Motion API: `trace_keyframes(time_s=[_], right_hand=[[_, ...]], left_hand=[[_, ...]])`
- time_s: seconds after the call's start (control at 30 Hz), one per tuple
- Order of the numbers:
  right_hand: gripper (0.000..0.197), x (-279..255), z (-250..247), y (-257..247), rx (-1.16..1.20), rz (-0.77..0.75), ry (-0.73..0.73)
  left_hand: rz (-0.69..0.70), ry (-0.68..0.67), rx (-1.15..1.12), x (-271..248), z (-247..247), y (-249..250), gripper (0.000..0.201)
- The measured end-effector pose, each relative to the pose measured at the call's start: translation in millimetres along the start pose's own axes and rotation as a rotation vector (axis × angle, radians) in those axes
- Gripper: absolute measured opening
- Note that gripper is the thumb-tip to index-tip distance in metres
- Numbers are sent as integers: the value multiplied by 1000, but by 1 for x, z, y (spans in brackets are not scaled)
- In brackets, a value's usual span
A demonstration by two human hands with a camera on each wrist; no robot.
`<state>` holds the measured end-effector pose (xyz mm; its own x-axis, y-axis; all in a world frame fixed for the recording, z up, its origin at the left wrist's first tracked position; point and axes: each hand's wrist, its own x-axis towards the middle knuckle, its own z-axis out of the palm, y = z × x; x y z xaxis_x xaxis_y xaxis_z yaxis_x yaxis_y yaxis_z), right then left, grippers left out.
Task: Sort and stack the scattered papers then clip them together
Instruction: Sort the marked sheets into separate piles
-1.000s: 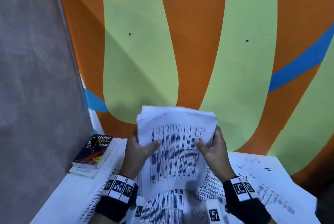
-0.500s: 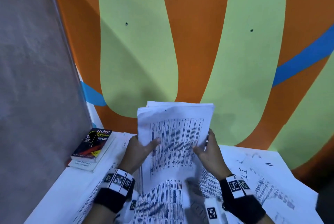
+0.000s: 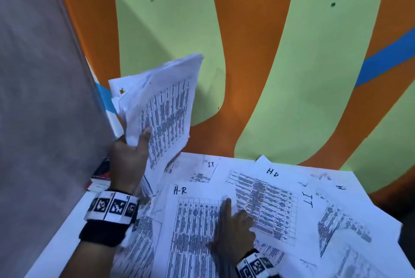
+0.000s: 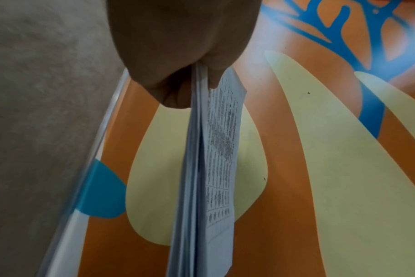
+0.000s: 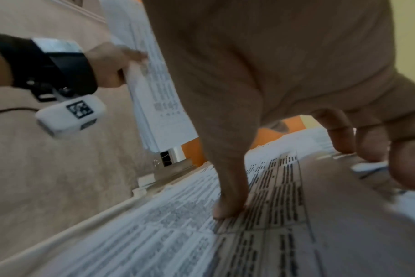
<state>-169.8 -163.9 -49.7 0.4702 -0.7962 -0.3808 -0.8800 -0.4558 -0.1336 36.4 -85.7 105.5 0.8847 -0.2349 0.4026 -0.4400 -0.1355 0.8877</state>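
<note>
My left hand (image 3: 137,143) grips a thick stack of printed papers (image 3: 161,107) by its lower edge and holds it up, tilted, at the left above the table. In the left wrist view the stack (image 4: 209,168) is seen edge on, pinched between thumb and fingers (image 4: 175,93). My right hand (image 3: 233,226) rests on a loose sheet marked "H-R" (image 3: 193,228) lying on the table. Its straight index fingertip (image 5: 228,208) presses on the print and the other fingers are loosely curled. Several more printed sheets lie scattered, among them a second "H-R" sheet (image 3: 265,201) and an "I.T" sheet (image 3: 336,217). No clip is visible.
The white table (image 3: 62,244) stands against an orange and green painted wall (image 3: 269,75). A grey panel (image 3: 40,98) closes the left side. A small book (image 3: 101,176) lies in the table's back left corner, partly hidden by my left hand.
My right hand has let go of the stack and come down onto the "H-R" sheet. The left hand alone has swung the stack to the left and tilted it.
</note>
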Motion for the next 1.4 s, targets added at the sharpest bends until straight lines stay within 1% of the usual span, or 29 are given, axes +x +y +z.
trace_keyframes(time_s=[0.13, 0.2, 0.27, 0.33, 0.37, 0.4, 0.43, 0.47, 0.5, 0.53, 0.57, 0.6, 0.67, 0.73, 0.77, 0.8, 0.83, 0.87, 0.93, 0.97, 1.07, 1.13, 1.17, 1.2, 1.27, 1.3, 1.37, 1.4], right_hand=[[131, -4, -10, 1, 116, -21, -48], [128, 2, -8, 3, 160, -25, -55], [118, 8, -3, 6, 290, -65, -39], [97, 13, -2, 13, 441, -96, 31], [82, 13, -10, 18, 502, -113, 66], [60, 14, -24, 25, 540, -131, 105], [31, 15, -43, 36, 547, -154, 135], [18, 17, -64, 48, 536, -172, 136], [28, 24, -85, 61, 508, -172, 124], [33, 32, -106, 75, 440, -170, 105], [33, 43, -125, 90, 333, -166, 90], [29, 55, -140, 102, 229, -148, 62], [14, 82, -153, 118, 101, -113, 0], [23, 108, -147, 124, -10, -113, -43], [28, 120, -139, 126, -57, -111, -48], [41, 130, -129, 127, -107, -114, -49], [47, 133, -123, 127, -165, -111, -56], [46, 137, -115, 128, -194, -97, -68], [24, 130, -106, 125, -149, -80, -86], [19, 126, -102, 125, -127, -71, -75], [26, 128, -95, 128, -121, -42, -13], [9, 127, -97, 128, -132, -78, -7], [7, 127, -97, 128, -141, -79, -6], [11, 127, -97, 129, -147, -81, 7], [28, 124, -99, 130, -93, -101, 87], [29, 122, -102, 131, -26, -127, 140], [28, 111, -121, 130, 225, -199, 208], [32, 105, -136, 131, 326, -243, 230]], left_hand=[[55, 38, -26, 3, -11, -6, 42], [54, 38, -24, 2, -13, -7, 32], [59, 33, -30, 2, -15, -7, 25], [71, 30, -43, 1, -17, -5, 27], [73, 28, -44, 1, -18, -5, 28], [68, 28, -41, 2, -20, -5, 29], [65, 28, -32, 4, -23, -4, 30], [61, 26, -13, 5, -26, -5, 34], [64, 23, 10, 7, -28, -6, 40], [64, 20, 34, 9, -31, -6, 45], [68, 21, 49, 10, -33, -6, 49], [70, 28, 48, 10, -34, -5, 50], [67, 37, 21, 10, -35, -4, 43], [66, 35, 16, 8, -35, -2, 42], [70, 31, 18, 7, -35, -1, 46], [75, 25, 26, 6, -37, 0, 51], [78, 11, 29, 5, -38, 1, 54], [75, 2, 32, 4, -39, 2, 55], [59, -1, 39, 1, -41, 5, 55], [52, -2, 39, 1, -42, 5, 54], [53, -8, 47, 0, -43, 6, 53], [51, -12, 54, -1, -42, 6, 53], [42, -14, 53, -2, -41, 6, 52], [31, -17, 50, -3, -40, 7, 50], [22, -30, 50, -6, -36, 10, 49], [22, -39, 44, -8, -33, 11, 49], [20, -43, 58, -8, -30, 11, 50], [11, -51, 68, -7, -28, 9, 51]])
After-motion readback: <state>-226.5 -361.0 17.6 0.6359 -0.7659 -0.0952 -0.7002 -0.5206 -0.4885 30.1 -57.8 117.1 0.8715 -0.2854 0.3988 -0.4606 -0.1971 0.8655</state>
